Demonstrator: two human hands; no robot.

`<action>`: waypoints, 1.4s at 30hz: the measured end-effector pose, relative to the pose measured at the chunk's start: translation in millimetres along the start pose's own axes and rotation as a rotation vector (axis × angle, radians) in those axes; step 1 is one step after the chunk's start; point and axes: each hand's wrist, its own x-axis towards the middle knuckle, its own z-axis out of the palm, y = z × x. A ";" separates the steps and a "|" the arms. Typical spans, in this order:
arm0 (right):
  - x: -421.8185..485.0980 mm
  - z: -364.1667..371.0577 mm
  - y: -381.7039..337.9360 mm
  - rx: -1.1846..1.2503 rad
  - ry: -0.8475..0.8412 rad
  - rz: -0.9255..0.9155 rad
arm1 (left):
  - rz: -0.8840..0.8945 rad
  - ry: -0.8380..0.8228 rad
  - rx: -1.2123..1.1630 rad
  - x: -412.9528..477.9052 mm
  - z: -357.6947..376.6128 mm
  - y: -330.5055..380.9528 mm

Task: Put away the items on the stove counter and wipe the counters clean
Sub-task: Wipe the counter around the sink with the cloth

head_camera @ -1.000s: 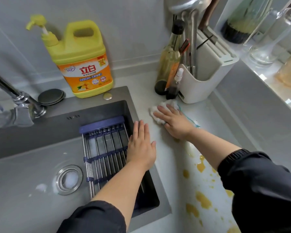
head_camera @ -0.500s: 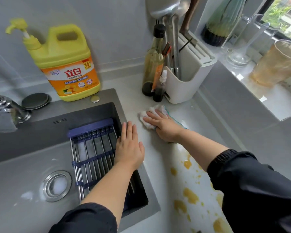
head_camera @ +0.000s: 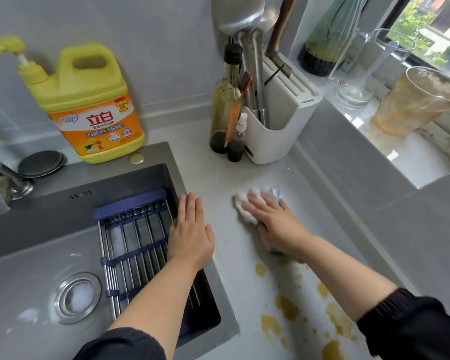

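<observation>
Right hand flat, fingers straight, pressing white cloth onto worktop, left hand spread flat on sink edge, yellow-brown spills nearby.

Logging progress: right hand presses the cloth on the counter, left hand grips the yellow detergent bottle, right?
No. The head view shows the left hand resting flat at the sink edge, away from the detergent bottle; the right hand does press the cloth.

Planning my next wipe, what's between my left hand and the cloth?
Nothing; the head view shows only bare counter between the left hand and the cloth under the right hand.
</observation>
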 end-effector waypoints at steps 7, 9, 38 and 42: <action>60.0 -0.1 4.4 0.007 0.095 0.131 | -0.012 -0.013 -0.006 -0.5 -0.7 0.9; 34.7 6.4 7.5 0.003 0.133 0.104 | -0.011 -0.012 -0.007 -0.9 -1.0 0.8; -15.5 23.1 -11.9 0.173 0.106 -0.100 | -0.023 -0.042 -0.017 -0.3 -4.2 0.8; -24.3 19.6 8.9 0.172 0.016 -0.172 | -0.021 -0.030 -0.027 0.4 -4.8 -0.1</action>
